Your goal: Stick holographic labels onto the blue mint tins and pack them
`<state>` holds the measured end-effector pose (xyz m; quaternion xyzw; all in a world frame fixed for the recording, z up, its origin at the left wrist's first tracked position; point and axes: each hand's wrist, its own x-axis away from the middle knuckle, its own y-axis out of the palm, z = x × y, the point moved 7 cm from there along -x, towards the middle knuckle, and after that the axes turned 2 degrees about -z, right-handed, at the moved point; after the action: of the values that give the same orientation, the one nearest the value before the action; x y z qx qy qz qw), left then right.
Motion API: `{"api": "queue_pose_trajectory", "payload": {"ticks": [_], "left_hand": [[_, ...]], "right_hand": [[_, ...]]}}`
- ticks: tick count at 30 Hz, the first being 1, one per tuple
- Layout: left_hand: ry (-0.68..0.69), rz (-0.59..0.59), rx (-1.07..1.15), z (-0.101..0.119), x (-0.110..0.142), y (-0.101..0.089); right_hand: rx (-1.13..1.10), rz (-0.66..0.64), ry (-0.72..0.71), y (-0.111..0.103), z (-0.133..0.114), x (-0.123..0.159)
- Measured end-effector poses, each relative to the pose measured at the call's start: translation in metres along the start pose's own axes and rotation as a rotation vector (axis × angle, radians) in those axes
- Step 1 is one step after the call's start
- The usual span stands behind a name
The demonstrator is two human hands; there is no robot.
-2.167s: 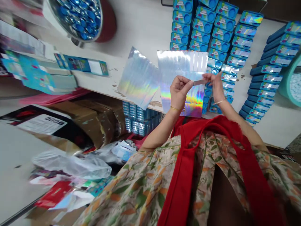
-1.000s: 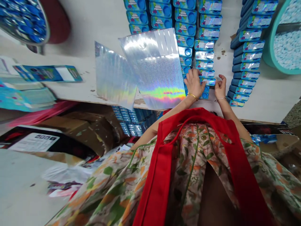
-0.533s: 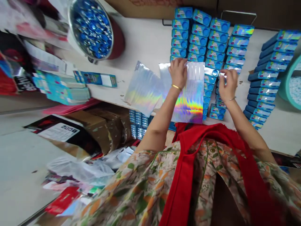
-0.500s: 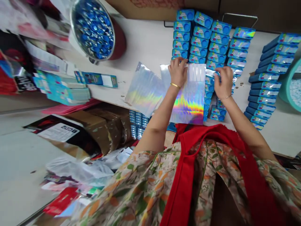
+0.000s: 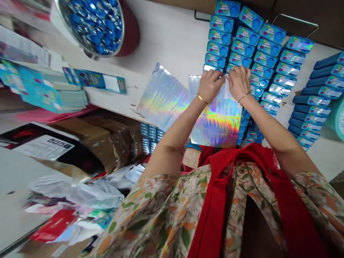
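A shiny holographic sticker sheet lies at the table's front edge, with pale strips near its top. Both my hands are at its upper edge, fingertips close together. My left hand is closed in a pinch at the edge. Beside it, my right hand is bent over the sheet with its fingers closed at the same edge. A small pale bit shows between the fingertips. A second holographic sheet lies to the left, partly behind my left forearm. Rows of blue candy tins stand just beyond my hands.
More blue tins stand in a row at right, beside a turquoise tub. A metal pot of blue and silver pieces is at upper left. A flat blue carton and stacked cartons lie left. Cardboard boxes stand below.
A strip was held between both hands, then the hands were at a tin in the rows. Since then my left hand returned to the sheet's top edge, and my right hand moved left to join it.
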<state>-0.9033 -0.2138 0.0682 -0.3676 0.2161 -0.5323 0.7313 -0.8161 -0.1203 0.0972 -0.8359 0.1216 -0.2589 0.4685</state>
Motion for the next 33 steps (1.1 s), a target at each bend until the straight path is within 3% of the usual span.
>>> {"api": "queue_pose_trajectory", "payload": {"ticks": [6, 11, 13, 15, 18, 21, 24, 29, 33], "left_hand": [[0.014, 0.019, -0.030, 0.014, 0.020, 0.005], [0.039, 0.010, -0.054, 0.052, 0.079, -0.006], [-0.018, 0.092, 0.009, 0.070, 0.105, -0.022], [-0.141, 0.268, 0.171, 0.082, 0.126, -0.043], [-0.328, 0.499, 0.571, 0.089, 0.142, -0.056], [-0.402, 0.510, 0.900, 0.099, 0.139, -0.038], [-0.443, 0.415, 1.040, 0.117, 0.137, -0.005], [-0.529, 0.154, 1.092, 0.149, 0.143, 0.066], [-0.412, 0.079, 0.835, 0.170, 0.136, 0.098]], "right_hand": [[-0.018, -0.025, 0.010, 0.004, 0.001, -0.001], [-0.001, -0.011, -0.012, 0.007, 0.002, -0.005], [-0.078, 0.024, -0.019, 0.005, 0.005, -0.004], [-0.214, 0.144, -0.044, -0.004, 0.007, 0.009], [-0.538, 0.313, -0.039, -0.017, 0.014, 0.055], [-0.959, 0.233, 0.119, -0.005, 0.023, 0.120], [-1.111, 0.207, 0.225, 0.006, 0.027, 0.186], [-1.097, 0.343, 0.400, 0.012, 0.065, 0.261], [-0.861, 0.397, 0.484, 0.012, 0.108, 0.294]]}}
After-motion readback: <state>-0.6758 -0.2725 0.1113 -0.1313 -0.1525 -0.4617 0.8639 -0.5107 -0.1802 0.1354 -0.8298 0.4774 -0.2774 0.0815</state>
